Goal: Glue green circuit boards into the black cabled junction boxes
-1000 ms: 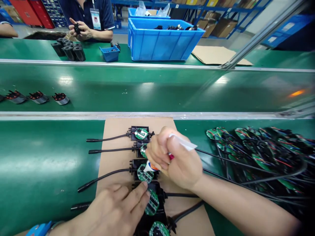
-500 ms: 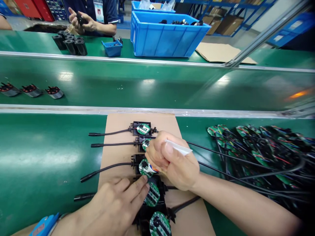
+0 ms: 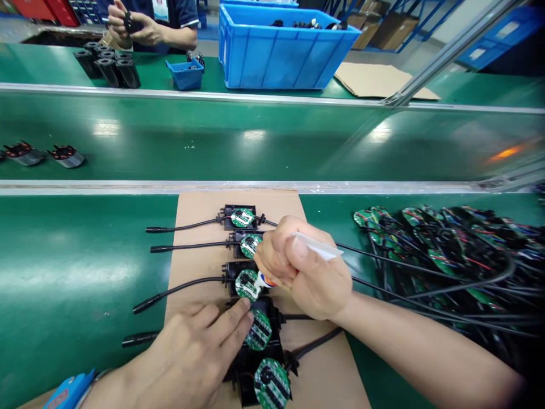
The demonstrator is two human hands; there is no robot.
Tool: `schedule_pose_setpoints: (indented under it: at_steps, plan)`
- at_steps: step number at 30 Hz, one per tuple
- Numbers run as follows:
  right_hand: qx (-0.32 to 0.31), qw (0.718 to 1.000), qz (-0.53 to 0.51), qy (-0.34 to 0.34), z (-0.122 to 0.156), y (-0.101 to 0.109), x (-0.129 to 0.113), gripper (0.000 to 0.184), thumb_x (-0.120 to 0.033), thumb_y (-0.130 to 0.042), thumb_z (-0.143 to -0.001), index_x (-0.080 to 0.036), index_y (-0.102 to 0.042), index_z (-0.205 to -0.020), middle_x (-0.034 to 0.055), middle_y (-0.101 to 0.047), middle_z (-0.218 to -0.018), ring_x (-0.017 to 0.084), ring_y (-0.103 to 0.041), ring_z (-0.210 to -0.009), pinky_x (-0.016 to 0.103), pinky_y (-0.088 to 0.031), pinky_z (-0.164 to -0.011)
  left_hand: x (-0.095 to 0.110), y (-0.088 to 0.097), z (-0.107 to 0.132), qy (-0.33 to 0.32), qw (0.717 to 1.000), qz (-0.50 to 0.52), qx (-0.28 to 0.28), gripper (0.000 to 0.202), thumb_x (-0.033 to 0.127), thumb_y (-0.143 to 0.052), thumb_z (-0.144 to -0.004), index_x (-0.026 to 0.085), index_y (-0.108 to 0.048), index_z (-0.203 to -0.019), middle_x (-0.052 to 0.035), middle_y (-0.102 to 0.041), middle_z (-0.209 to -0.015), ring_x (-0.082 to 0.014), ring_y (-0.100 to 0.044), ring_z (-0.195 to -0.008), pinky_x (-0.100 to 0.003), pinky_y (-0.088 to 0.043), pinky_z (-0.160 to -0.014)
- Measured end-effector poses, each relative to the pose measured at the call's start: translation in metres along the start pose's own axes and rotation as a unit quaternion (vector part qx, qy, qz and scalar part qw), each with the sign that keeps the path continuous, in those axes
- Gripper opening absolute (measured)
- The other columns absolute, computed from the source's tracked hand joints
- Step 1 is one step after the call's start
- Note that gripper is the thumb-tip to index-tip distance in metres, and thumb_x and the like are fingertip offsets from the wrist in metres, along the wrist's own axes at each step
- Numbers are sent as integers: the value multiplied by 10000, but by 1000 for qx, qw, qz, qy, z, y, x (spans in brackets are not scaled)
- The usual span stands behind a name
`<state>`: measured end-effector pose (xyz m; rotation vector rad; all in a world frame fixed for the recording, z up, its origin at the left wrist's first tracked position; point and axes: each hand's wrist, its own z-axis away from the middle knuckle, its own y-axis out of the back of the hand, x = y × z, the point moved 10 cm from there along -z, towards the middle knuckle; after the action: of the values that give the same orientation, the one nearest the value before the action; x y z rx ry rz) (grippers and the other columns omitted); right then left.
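My right hand [image 3: 304, 272] is closed round a white squeeze tube [image 3: 318, 245] with its nozzle pointing down. The nozzle tip touches or nearly touches the round green circuit board [image 3: 246, 284] third from the far end, which bears white paste. My left hand [image 3: 204, 341] lies flat, fingers stretched out, its fingertips at that board's near edge. Beyond are two boards with white paste, the far board [image 3: 242, 217] and the second board [image 3: 250, 245]. Closer to me, a fourth board [image 3: 259, 329] and a fifth board [image 3: 272, 383] show black strips. The boards sit in black housings with cables.
A cardboard sheet [image 3: 196, 204] lies under the row. Wired circuit boards [image 3: 447, 250] are heaped at right. Motor stators [image 3: 67, 156] stand on the green belt [image 3: 213, 142]. Across it are a large blue bin [image 3: 285, 54], black cylinders [image 3: 113, 65] and a co-worker's hands [image 3: 136, 27].
More white paste shows on the third board, and the tube nozzle has shifted slightly right across it. The stators have moved left along the belt. The view has shifted slightly.
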<state>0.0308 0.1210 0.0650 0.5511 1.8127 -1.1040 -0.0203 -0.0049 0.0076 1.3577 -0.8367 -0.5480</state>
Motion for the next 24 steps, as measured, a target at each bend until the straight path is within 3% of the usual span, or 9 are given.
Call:
schedule_pose_setpoints:
  at_steps: [8,13,16,21,24]
  plan:
    - [2,999,43,34,-4,2,0,302,-396,-554,-895,-193,-484,-683,-69,-338,-495,64,-277,-418,208,-206,-387,0,7,-2,0,1000,3,-7,571,103,-428,-822,73,-407,-1392,-147,-441,-1441,-246,-634,-945,-360,-573,-706]
    - [17,999,25,13,9,3,-19,294,-413,-571,-886,-210,-485,-693,-68,-339,-503,77,-312,-420,228,-288,-418,19,18,10,-27,997,-22,70,422,148,-385,-888,81,-532,-1278,-143,-552,-1346,-204,-658,-775,-322,-559,-583]
    - [7,999,-9,-31,25,-10,-15,312,-435,-528,-911,-215,-473,-696,-64,-328,-520,79,-309,-425,233,-295,-423,37,15,21,-38,992,-39,118,380,137,-345,-915,109,-592,-1201,-119,-609,-1282,-166,-643,-653,-279,-513,-478]
    - [-25,999,-46,-17,40,-34,7,279,-413,-511,-914,-210,-472,-727,-71,-304,-531,70,-250,-422,216,-219,-392,50,-5,22,-28,999,-25,37,435,169,-359,-919,84,-494,-1324,-149,-517,-1378,-186,-667,-730,-292,-537,-517]
    - [-25,999,-34,-21,41,-37,22,282,-411,-534,-896,-205,-466,-716,-75,-308,-518,71,-245,-423,218,-198,-388,48,-7,19,-17,1000,-8,-2,471,210,-388,-909,67,-460,-1352,-167,-498,-1389,-212,-677,-775,-311,-554,-540]
